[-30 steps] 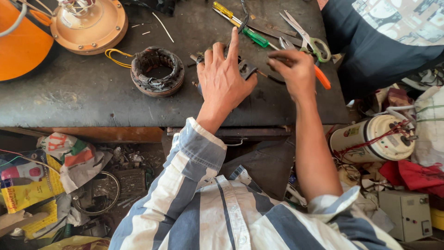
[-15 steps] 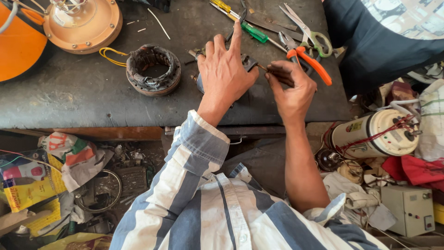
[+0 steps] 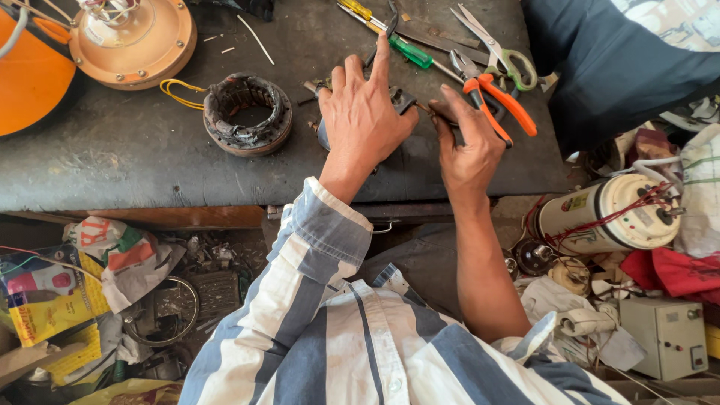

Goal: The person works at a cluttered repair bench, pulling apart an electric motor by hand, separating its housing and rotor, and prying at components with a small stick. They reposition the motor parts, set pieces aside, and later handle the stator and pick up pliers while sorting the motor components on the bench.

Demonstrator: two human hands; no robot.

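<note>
The left hand [image 3: 365,112] lies flat, fingers spread, pressing down on a small dark part [image 3: 400,100] on the workbench [image 3: 112,157]; most of the part is hidden under the palm, so its shape cannot be told. The right hand [image 3: 469,142] sits just beside it, thumb and forefinger pinched on a thin metal tool [image 3: 427,110] whose tip meets the part's right edge.

Just beyond the right hand lie orange-handled pliers [image 3: 495,101], touching green-handled scissors [image 3: 502,49]. A green-and-yellow screwdriver [image 3: 390,36] lies past the left fingertips. Left of the left hand, apart from it, sits a wound stator ring [image 3: 247,114] with a yellow wire [image 3: 174,88] looping off it. At the bench's far left corner stands a round tan motor housing [image 3: 135,37] beside an orange cover [image 3: 30,67].

A person in dark blue cloth [image 3: 607,60] is at the upper right. Below the bench's right end lies a white cylinder with red wires [image 3: 607,214], among rags and a grey box [image 3: 664,337].
</note>
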